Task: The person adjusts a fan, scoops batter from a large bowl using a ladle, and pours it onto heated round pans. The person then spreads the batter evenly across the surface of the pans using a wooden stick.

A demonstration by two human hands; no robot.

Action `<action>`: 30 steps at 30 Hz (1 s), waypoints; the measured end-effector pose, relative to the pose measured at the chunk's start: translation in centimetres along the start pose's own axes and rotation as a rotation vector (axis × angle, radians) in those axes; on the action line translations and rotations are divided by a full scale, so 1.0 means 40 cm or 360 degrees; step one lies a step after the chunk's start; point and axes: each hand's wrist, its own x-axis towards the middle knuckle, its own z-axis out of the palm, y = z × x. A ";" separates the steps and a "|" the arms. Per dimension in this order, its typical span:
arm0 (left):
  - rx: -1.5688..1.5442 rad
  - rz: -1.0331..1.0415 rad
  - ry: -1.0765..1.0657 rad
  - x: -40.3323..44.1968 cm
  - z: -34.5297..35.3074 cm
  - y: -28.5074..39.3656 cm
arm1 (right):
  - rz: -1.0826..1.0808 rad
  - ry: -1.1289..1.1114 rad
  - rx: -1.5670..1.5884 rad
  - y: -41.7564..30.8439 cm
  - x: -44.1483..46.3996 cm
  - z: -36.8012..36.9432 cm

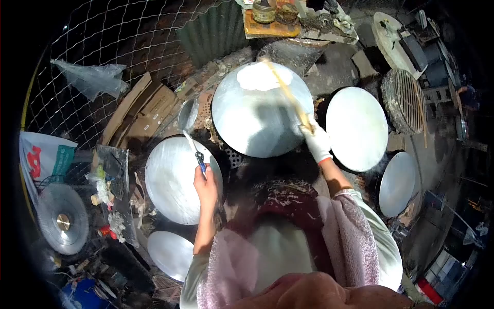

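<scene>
My bare left hand (206,183) is closed around the blue end of a ladle (194,145), whose metal bowl points away from me beside the big griddle. My right hand (315,138), in a white glove, grips a wooden stick (286,90). The stick's far end reaches a patch of white batter (252,78) at the back of the large round griddle (257,131). Below my left hand lies a second round metal griddle (172,180). A third pale round griddle (357,129) is just right of my gloved hand.
Smaller round plates stand at the lower left (170,252) and at the right (397,184). A slatted round rack (404,100) is behind. A fan (63,221), cardboard (149,116) and wire mesh (103,41) line the left side. Jars sit on an orange board (267,30) at the back.
</scene>
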 end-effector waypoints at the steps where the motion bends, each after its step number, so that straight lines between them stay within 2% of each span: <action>1: -0.0046 -0.0017 0.0014 -0.008 -0.003 -0.002 | -0.0049 0.0333 0.0290 0.111 0.025 0.043; 2: -0.0086 -0.0039 0.0025 -0.018 -0.010 -0.004 | -0.0057 0.0283 0.0379 0.083 0.013 0.038; 3: -0.0121 -0.0059 0.0032 -0.025 -0.017 -0.006 | -0.0005 0.0205 -0.0005 0.057 -0.009 0.033; 5: -0.0082 -0.0080 0.0096 -0.039 -0.020 -0.015 | -0.0138 -0.0050 0.0032 0.044 0.002 0.106; 7: -0.0144 -0.0169 0.0130 -0.056 -0.015 0.003 | -0.0216 -0.0227 0.0712 0.021 0.009 0.173; 9: -0.0140 -0.0209 0.0161 -0.072 -0.010 0.002 | -0.0207 -0.0307 0.0488 0.015 0.021 0.152; 11: -0.0124 -0.0244 0.0188 -0.084 0.003 0.014 | -0.0237 -0.0315 0.0291 -0.078 -0.006 0.014; 12: -0.0178 -0.0274 0.0192 -0.093 0.011 0.033 | -0.0330 -0.0208 -0.0013 0.016 0.049 0.013; 14: -0.0219 -0.0246 0.0205 -0.103 0.020 0.030 | -0.0195 -0.0301 0.0800 0.063 0.132 -0.020; 15: -0.0236 -0.0244 0.0221 -0.108 0.030 0.041 | -0.0107 -0.0201 0.0815 0.068 0.135 -0.052; 16: -0.0236 -0.0213 0.0219 -0.112 0.037 0.045 | -0.0143 -0.0332 0.0152 0.013 0.129 -0.087; 17: -0.0232 -0.0222 0.0250 -0.114 0.047 0.040 | -0.0150 -0.0391 0.0058 0.013 0.134 -0.062; 19: -0.0197 -0.0211 0.0278 -0.121 0.060 0.045 | -0.0327 -0.0500 0.0350 -0.006 0.122 -0.001; 22: -0.0222 -0.0281 0.0303 -0.130 0.083 0.055 | -0.0235 -0.0739 0.0319 0.001 0.117 0.038; 25: -0.0204 -0.0293 0.0330 -0.139 0.105 0.067 | -0.0393 -0.0659 0.0212 0.026 0.161 -0.033; 27: -0.0146 -0.0348 0.0353 -0.145 0.118 0.084 | -0.0205 -0.0395 0.0123 -0.001 0.222 -0.103; 29: -0.0186 -0.0328 0.0392 -0.151 0.124 0.065 | -0.0292 -0.0591 0.0107 -0.001 0.287 -0.128; 30: -0.0147 -0.0360 0.0402 -0.155 0.130 0.067 | -0.0203 -0.0700 0.0222 -0.007 0.283 -0.114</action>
